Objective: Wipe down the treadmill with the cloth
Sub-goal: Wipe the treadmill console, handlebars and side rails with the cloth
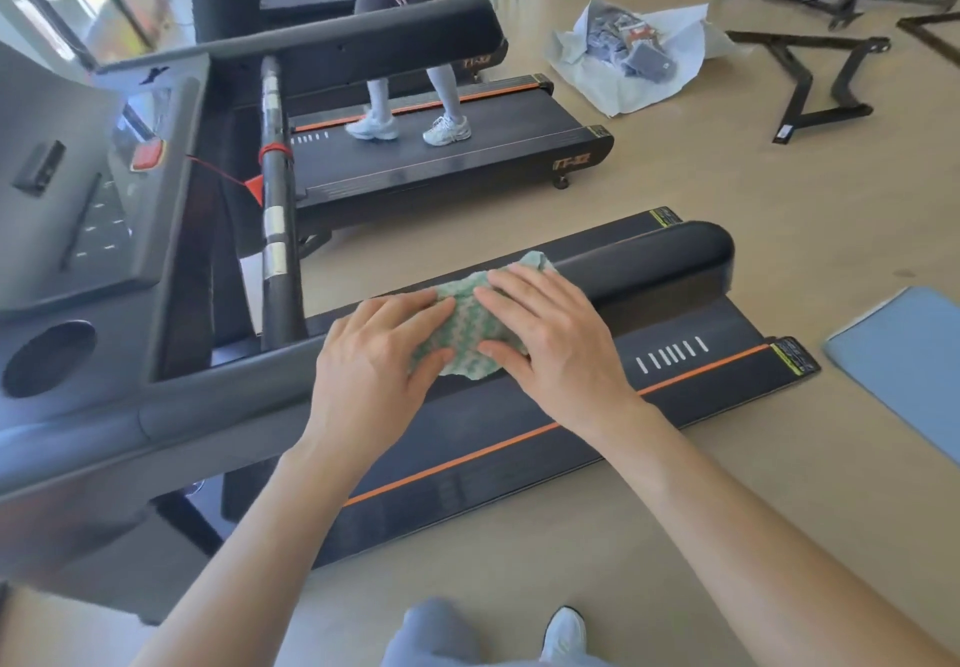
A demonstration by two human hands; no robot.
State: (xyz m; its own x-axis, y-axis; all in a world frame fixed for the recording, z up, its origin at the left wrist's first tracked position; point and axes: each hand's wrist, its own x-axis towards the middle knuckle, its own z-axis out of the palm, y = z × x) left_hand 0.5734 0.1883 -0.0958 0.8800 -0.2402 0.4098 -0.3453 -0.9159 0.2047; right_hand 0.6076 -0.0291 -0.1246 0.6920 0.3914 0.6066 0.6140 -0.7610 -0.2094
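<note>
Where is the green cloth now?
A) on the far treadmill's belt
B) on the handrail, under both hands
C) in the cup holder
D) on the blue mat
B: the cloth lies on the handrail, with the left hand and the right hand pressing on it.

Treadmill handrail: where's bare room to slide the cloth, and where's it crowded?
Bare: handrail from the right hand to its rounded end; also the deck by the orange stripe. Crowded: past the left hand, the console and red cord.

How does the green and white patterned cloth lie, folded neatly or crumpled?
Crumpled: the cloth bunches with uneven edges on the black padded handrail, under the left hand and right hand.
</note>
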